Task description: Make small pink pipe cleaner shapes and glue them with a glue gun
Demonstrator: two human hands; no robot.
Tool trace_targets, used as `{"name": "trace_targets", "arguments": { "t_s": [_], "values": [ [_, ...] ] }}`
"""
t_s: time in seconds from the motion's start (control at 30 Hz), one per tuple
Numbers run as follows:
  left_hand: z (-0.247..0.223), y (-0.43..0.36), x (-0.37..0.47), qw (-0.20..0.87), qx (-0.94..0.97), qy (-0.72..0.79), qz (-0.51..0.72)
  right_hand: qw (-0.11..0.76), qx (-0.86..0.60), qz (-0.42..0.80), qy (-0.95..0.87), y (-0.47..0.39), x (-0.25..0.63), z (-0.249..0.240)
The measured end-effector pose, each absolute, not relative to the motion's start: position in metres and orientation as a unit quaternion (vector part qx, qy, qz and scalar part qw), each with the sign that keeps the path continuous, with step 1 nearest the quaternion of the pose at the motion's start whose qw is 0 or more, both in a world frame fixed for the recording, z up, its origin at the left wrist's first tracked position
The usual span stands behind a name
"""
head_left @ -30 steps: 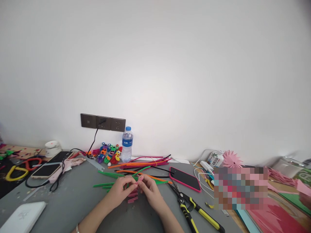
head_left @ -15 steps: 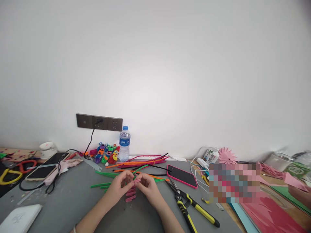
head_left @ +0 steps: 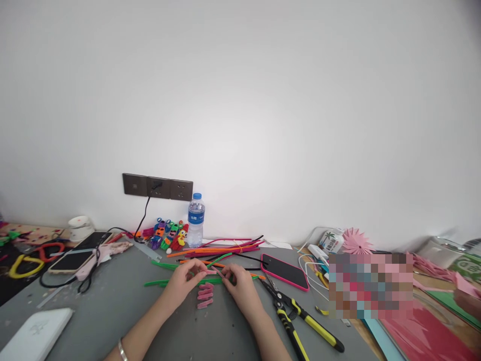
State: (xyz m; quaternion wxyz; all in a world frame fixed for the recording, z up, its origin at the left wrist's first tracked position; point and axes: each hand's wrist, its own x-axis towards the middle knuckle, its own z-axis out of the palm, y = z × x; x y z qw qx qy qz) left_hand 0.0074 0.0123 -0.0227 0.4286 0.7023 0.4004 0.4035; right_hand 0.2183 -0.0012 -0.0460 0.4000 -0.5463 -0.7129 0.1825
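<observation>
Between my hands is a short pink fuzzy stem (head_left: 211,272). My left hand (head_left: 190,278) pinches one end between thumb and fingers. At the other side, my right hand (head_left: 236,283) has its fingertips closed on a thin pink strand of it. Just below them, several folded pink pieces (head_left: 205,296) lie in a column on the grey table. Green fuzzy stems (head_left: 160,283) pass behind my hands, and a bundle of red and orange stems (head_left: 225,249) lies farther back.
Yellow-black pliers (head_left: 296,318) and a pink-edged phone (head_left: 285,272) lie to the right. A water bottle (head_left: 196,220) and small colourful figures (head_left: 169,235) stand by the wall. A white box (head_left: 37,333) is front left. Another person's hand (head_left: 466,301) is far right.
My hands have moved apart, showing more of the pink stem and the folded pieces below. The whole view has shifted slightly.
</observation>
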Motion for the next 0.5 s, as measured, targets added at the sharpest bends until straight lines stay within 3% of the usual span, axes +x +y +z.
{"name": "trace_targets", "arguments": {
  "t_s": [0.37,0.5],
  "values": [
    [-0.016,0.012,0.009,0.487,0.661,0.379,0.428,0.517,-0.457,0.330,-0.644,0.000,0.215,-0.035],
    [-0.019,0.012,0.010,0.497,0.662,0.372,0.421,0.517,-0.452,0.306,-0.659,-0.003,0.209,-0.036]
  ]
}}
